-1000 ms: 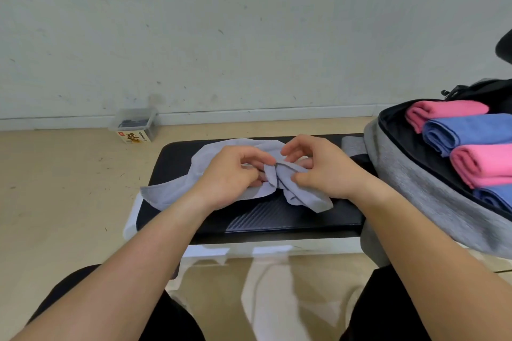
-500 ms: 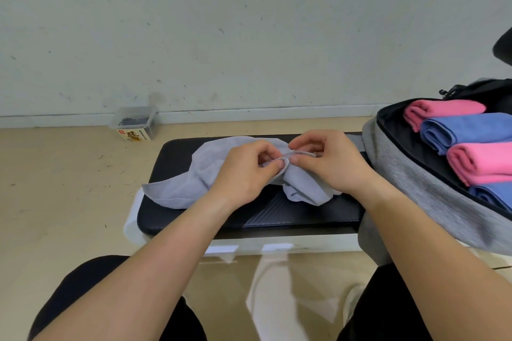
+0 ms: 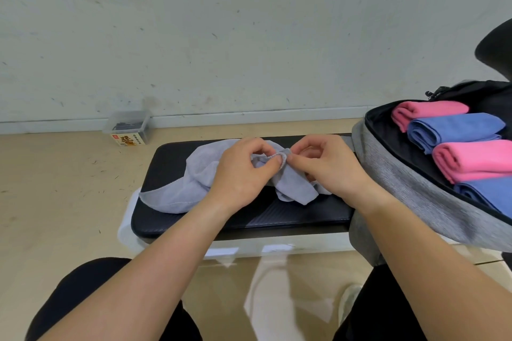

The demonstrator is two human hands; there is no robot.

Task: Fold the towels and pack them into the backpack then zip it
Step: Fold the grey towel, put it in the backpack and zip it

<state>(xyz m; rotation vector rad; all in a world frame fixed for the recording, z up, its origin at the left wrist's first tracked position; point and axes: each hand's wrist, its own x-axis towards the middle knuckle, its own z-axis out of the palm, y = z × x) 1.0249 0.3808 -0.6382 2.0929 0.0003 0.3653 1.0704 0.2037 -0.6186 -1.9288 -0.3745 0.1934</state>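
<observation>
A crumpled light grey towel (image 3: 191, 185) lies on a black padded bench (image 3: 171, 224). My left hand (image 3: 243, 174) and my right hand (image 3: 329, 166) meet over its middle, and both pinch the towel's hemmed edge between thumb and fingers, fingertips almost touching. To the right an open grey backpack (image 3: 401, 183) leans against the bench. Inside it lie rolled towels in a row: pink (image 3: 429, 112), blue (image 3: 454, 130), pink (image 3: 473, 160) and blue (image 3: 490, 191).
A clear plastic box (image 3: 127, 129) with a label stands on the floor by the wall, behind the bench's left end. My knees in black trousers sit below the bench. A dark rounded object (image 3: 498, 47) shows at the right edge.
Both hands have lifted slightly and worked along the towel's edge to its hem, now pinching it close together. The towel has bunched up more under the hands.
</observation>
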